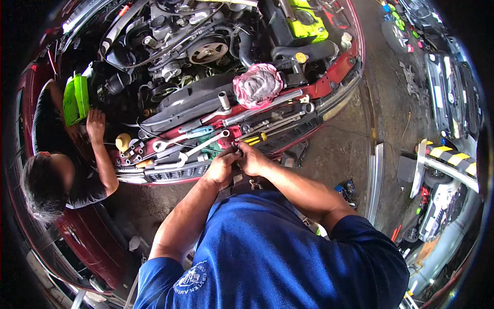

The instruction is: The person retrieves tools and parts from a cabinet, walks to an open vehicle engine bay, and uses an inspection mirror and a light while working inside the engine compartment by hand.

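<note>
The left hand [220, 167] and the right hand [252, 158] are held close together at the front of a red car [341, 73]. The fingers of both hands are bent in, with the tips brought near each other. Something small and dark may be pinched there, but it is too hidden to be told, and how tightly the fingers are closed cannot be told.

Just past the right hand, a tool with yellow grips [256, 139] is seen lying on the car's front edge. Near the left hand, a wrench [203, 147] is laid at a slant, with its ring end pointed toward the fingers. Farther left, a blue grip [200, 132] and some sockets [135, 149] are seen on the same edge.

Past the tools, a pink and gray rag [259, 86] is left bunched up beside the engine [175, 31]. A round wheel [208, 50] is shown on the engine.

At the far left, another person's hand [96, 126] is held just beside a bright green box [76, 100].
</note>
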Demonstrator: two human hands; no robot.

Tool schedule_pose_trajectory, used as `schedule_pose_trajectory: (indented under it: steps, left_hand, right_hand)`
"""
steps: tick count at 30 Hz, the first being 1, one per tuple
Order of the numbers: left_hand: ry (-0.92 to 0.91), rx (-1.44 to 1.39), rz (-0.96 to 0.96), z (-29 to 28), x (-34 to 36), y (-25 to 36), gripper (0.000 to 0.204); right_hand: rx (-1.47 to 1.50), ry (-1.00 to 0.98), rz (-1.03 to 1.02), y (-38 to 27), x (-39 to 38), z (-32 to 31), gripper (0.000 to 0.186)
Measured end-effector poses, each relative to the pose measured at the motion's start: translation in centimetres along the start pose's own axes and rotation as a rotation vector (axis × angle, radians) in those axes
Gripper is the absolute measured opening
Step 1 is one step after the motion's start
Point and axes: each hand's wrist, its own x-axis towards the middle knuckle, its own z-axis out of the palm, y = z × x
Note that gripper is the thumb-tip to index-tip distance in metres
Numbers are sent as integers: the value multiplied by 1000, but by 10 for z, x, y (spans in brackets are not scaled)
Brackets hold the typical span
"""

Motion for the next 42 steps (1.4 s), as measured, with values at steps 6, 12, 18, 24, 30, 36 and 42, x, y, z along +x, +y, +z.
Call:
schedule_pose_trajectory:
  steps: [6, 12, 18, 24, 30, 36, 42]
  left_hand:
    - [-39, 11, -54, 30, 17, 5, 40]
    - [31, 528, -58, -21, 30, -10, 49]
    - [243, 660, 29, -47, -5, -5, 53]
    - [317, 690, 151, -71, -18, -12, 58]
    - [261, 812, 273, -124, -5, -36, 57]
    - [427, 1142, 192, -138, 0, -29, 55]
    - [316, 931, 271, -151, 1, -28, 49]
  right_hand:
    - [85, 132, 75, 32, -7, -33, 30]
    - [152, 609, 245, 69, 7, -95, 25]
    - [-139, 716, 326, 104, 48, -137, 33]
    - [-201, 692, 497, 86, 56, -146, 50]
    - [-326, 585, 434, 80, 48, -143, 41]
    - [129, 454, 399, 73, 27, -151, 27]
    - [71, 445, 434, 79, 24, -152, 48]
